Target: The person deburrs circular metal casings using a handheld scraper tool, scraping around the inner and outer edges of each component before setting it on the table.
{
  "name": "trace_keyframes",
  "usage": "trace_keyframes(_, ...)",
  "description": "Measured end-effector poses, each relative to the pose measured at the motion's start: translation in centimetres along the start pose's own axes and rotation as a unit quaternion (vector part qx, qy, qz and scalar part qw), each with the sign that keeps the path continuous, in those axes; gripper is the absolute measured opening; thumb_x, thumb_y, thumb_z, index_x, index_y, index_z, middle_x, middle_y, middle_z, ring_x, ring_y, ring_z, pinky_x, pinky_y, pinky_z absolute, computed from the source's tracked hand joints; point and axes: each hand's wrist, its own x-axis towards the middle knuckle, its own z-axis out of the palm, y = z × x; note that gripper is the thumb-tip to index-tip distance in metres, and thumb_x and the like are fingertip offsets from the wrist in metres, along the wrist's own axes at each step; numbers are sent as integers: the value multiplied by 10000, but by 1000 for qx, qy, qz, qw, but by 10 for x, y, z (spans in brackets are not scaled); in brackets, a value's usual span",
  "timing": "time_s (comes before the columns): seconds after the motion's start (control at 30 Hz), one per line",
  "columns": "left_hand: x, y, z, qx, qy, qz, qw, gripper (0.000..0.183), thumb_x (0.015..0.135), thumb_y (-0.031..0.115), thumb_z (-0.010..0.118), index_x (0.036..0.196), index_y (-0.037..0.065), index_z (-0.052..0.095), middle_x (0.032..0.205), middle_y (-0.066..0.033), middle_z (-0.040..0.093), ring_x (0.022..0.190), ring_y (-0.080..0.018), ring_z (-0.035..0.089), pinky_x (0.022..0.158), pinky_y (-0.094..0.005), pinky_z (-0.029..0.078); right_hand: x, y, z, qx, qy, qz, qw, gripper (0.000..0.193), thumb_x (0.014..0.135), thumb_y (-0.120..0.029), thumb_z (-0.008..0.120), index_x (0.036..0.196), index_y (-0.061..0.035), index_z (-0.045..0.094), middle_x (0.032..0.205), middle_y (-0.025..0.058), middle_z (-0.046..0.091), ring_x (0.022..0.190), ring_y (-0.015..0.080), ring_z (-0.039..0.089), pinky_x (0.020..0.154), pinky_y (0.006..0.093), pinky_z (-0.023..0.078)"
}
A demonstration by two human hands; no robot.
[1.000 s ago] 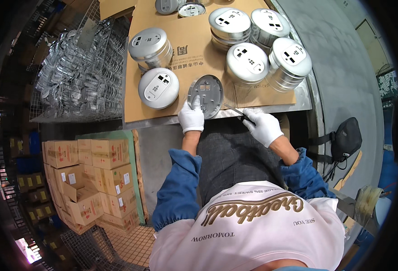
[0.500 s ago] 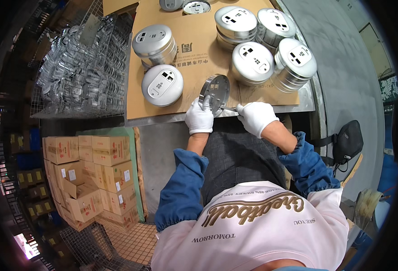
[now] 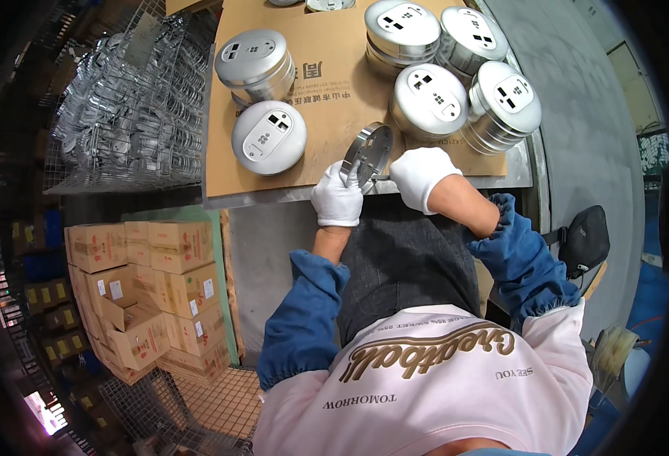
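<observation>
My left hand (image 3: 336, 199), in a white glove, grips a round metal cover (image 3: 373, 150) by its lower left rim. The cover is tilted up on edge near the table's front, its hollow inner side showing. My right hand (image 3: 423, 176), also gloved, is closed just right of the cover. A thin metal tool (image 3: 382, 178) juts from it toward the cover's lower rim; most of the tool is hidden in the glove. Beyond my right hand stands a stack topped by a rounded silver cover (image 3: 428, 102) with small rectangular cutouts. Another silver cover (image 3: 269, 138) lies to the left.
Brown cardboard (image 3: 327, 49) covers the metal-edged table. More stacked covers (image 3: 506, 99) stand at the right, with another stack (image 3: 252, 61) at the left. A wire cage (image 3: 133, 114) full of metal parts adjoins the table. Cartons (image 3: 186, 247) are piled below it, and a black bag (image 3: 586, 242) sits at right.
My right hand has moved slightly left and up, closer to the metal cover, and its wrist has turned. Less of the tool shows. The whole view has shifted a little.
</observation>
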Motion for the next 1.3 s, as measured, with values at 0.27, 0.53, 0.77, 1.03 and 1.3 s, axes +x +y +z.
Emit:
trace_keyframes(0.27,7,2,-2,-71,17,-50,996,273,876,263,600,789,5,620,629,-113,627,535,-214,594,536,-328,450,-11,5,54,21,92,-6,995,184,717,-71,530,878,-15,601,684,168,621,636,343,626,560,422,500)
trace_keyframes(0.53,3,-10,2,-68,42,-157,984,352,867,320,592,728,-3,583,580,-145,597,552,-312,595,525,-393,443,-25,13,137,55,218,41,974,303,858,-215,511,1140,-104,490,664,113,583,554,291,598,453,408,456)
trace_keyframes(0.77,-4,-6,1,-29,32,-87,995,336,873,359,563,761,45,600,643,-136,612,617,-335,607,566,-407,470,-37,25,72,98,184,30,978,148,809,-205,572,925,-126,616,718,131,621,668,320,620,581,433,482)
trace_keyframes(1.03,-9,-2,-1,21,4,-7,1000,294,876,385,533,837,102,605,730,-109,617,639,-331,603,564,-423,469,-26,11,56,26,107,18,994,106,780,-154,561,833,-68,591,655,147,615,653,334,621,572,427,487)
trace_keyframes(1.3,-9,0,1,56,35,19,998,246,864,306,595,797,71,614,660,-98,600,587,-285,605,533,-365,461,-16,10,59,-2,111,4,994,130,779,-197,597,839,-85,571,633,114,605,630,315,619,544,418,481)
